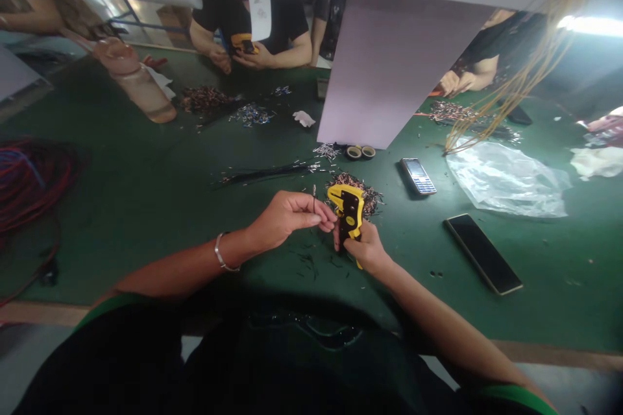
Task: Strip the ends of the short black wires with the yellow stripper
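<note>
Between the thumb and fingers of my left hand (296,217) a thin black wire (314,198) stands upright, with a pale tip at its top. My right hand (367,246) is wrapped round the handles of a yellow and black wire stripper (349,207), whose head points up and to the left. The left fingertips are close beside the tool. Behind the tool lies a heap of short dark and copper-coloured pieces (370,198). A bundle of black wires (272,173) stretches across the table to the left, near a small pile of silvery terminals (327,152).
Two tape rolls (361,152) sit by a white upright panel (389,71). A keypad phone (417,176), a smartphone (483,253) and a clear plastic bag (511,175) lie right. Left are a bottle (141,87) and red cable coils (34,185). Other people work across the table.
</note>
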`<action>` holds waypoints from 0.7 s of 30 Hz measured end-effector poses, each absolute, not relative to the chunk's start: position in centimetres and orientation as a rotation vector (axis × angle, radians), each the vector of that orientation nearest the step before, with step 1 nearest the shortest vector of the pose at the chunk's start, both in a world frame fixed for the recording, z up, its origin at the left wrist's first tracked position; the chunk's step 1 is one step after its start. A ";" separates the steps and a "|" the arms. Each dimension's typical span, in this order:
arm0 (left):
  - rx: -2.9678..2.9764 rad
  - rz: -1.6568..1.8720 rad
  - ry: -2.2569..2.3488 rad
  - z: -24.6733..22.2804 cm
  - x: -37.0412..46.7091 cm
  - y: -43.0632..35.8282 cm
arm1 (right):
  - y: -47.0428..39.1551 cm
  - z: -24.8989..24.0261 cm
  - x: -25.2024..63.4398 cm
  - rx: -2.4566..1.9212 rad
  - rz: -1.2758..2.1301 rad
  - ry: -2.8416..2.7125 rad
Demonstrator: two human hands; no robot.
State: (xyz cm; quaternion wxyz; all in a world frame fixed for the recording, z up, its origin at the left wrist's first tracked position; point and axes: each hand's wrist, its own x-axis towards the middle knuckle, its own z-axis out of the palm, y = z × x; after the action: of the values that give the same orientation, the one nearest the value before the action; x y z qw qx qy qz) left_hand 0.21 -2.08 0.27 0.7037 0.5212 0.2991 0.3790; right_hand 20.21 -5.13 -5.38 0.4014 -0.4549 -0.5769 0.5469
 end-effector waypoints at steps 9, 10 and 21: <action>1.142 0.840 0.686 0.6 0.2 -2.1 | -5.4 -6.0 20.3 -1.215 1.389 -1.393; 1.142 0.840 0.686 0.6 0.2 -2.1 | -5.4 -5.9 20.2 -1.220 1.391 -1.380; 1.130 0.858 0.707 0.1 0.2 -1.7 | -5.5 -6.6 20.0 -1.268 1.393 -1.255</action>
State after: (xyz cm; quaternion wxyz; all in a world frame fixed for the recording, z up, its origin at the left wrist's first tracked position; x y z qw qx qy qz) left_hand 0.16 -1.67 0.11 0.7020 0.5078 0.3175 0.3854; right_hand 20.04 -5.49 -6.64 0.4252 -0.5070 -0.5018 0.5571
